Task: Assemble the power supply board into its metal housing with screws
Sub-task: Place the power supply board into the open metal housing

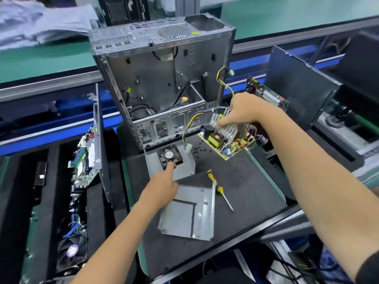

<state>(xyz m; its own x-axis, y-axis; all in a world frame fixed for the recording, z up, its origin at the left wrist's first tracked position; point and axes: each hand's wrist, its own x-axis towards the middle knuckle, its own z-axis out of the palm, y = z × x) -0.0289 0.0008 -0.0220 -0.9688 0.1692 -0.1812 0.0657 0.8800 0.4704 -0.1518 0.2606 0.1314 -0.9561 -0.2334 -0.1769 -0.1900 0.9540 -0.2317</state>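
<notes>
The right hand grips the board by its heatsink, fingers curled around the fins, and holds it tilted in the air, right of the housing and in front of the open case. Wires run from the board toward the housing. The housing, with a fan inside, stands on the desk just in front of the case. The left hand has the index finger straight, touching the fan, and the other fingers curled. The cover lies flat nearer than the housing, with two screwdrivers beside it. Small black screws are scattered right of the housing.
</notes>
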